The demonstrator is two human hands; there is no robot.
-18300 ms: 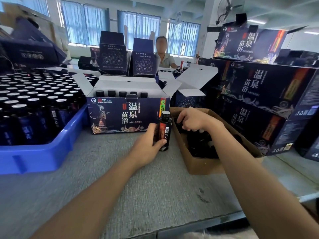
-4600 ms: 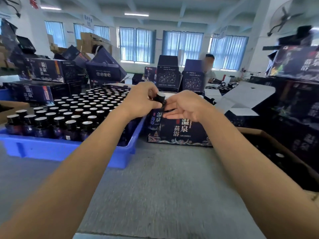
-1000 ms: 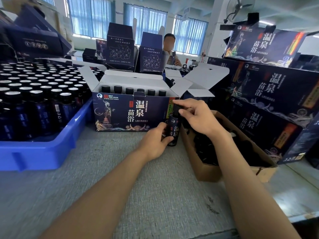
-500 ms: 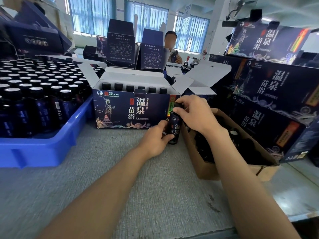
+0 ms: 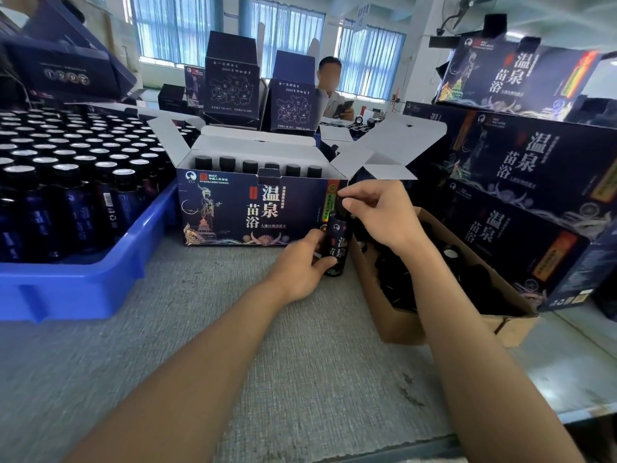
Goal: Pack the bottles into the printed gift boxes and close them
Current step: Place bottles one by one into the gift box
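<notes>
Dark labelled bottle (image 5: 338,247) upright on grey table (image 5: 334,379), just beside right front corner of open gift box (image 5: 233,208) and next to near-left corner of brown cardboard carton (image 5: 394,322). Left hand (image 5: 300,265) wrapped round lower body of bottle, fingers curled on label. Right hand (image 5: 377,212) above, thumb and forefinger pinched at bottle's top. Gift box flaps raised, row of six capped bottles (image 5: 257,167) standing inside along its back. Blue tray (image 5: 83,289) packed with upright bottles at left. Closed printed boxes (image 5: 517,168) stacked at right behind carton. Carton contents dark, not identifiable.
</notes>
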